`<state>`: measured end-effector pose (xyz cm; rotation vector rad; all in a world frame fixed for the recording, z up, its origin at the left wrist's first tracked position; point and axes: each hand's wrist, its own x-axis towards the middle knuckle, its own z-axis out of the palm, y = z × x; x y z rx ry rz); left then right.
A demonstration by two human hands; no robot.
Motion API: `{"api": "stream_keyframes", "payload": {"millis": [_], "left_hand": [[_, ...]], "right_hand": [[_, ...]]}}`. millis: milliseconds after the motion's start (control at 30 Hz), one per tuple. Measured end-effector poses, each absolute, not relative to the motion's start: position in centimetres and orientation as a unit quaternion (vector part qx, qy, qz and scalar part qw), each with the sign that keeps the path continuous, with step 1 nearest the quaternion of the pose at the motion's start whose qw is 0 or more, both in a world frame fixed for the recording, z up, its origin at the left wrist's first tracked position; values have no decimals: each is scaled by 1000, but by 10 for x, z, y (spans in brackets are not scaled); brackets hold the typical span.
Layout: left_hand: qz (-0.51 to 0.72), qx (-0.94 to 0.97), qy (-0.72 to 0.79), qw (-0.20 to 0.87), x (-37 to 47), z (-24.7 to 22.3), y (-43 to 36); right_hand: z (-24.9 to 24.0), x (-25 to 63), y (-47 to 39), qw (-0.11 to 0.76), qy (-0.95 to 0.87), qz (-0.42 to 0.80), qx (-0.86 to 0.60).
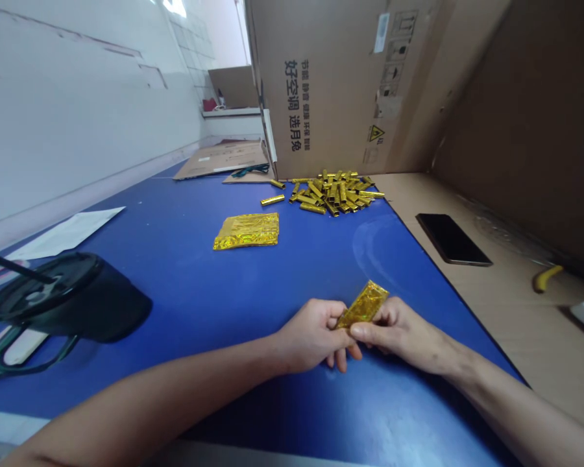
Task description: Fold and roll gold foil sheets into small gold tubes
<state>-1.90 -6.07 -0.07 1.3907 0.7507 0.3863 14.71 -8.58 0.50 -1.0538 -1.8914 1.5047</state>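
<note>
Between my two hands is a piece of shiny gold foil paper [366, 303], partly folded and tilted up to the right. My left hand [316, 334] pinches its lower left end, fingers curled beneath. My right hand [403, 332] grips its lower right side, the thumb pressed on the near edge. Beyond my hands, a flat stack of gold foil sheets [248, 231] lies on the blue table [199, 279]. Farther back is a heap of small folded gold foil tubes [338, 193], with a single tube [272, 200] lying to its left.
At left stands a dark lidded mug [78, 298] with a straw, near a white paper [68, 230]. A large cardboard box [340, 84] rises behind the heap. On the cardboard at right lie a black phone [452, 239] and a yellow curved object [547, 277].
</note>
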Motion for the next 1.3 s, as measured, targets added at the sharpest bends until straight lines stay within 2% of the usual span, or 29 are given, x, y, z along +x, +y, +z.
{"api": "stream_keyframes", "payload": {"millis": [367,633,733,933,1000,1167,1300], "left_hand": [[123,634,329,689,-24,0,-56],[211,642,354,646,-28,0,-41],[246,670,372,594,-31,0,-39],[267,796,383,386,-41,1,-37],[271,786,382,405,-41,-1,-37],[295,695,384,531,-37,-6,-33],[313,675,379,551,-36,-10,-30]], "right_hand": [[8,158,-83,352,-639,472,-495],[10,159,-83,371,-634,463,-496],[10,161,-81,370,-638,472,-483],[8,159,-79,411,-608,455,-505],[7,159,-78,405,-611,451,-510],[5,160,-77,402,-604,455,-517],[5,160,-78,390,-598,476,-513]]}}
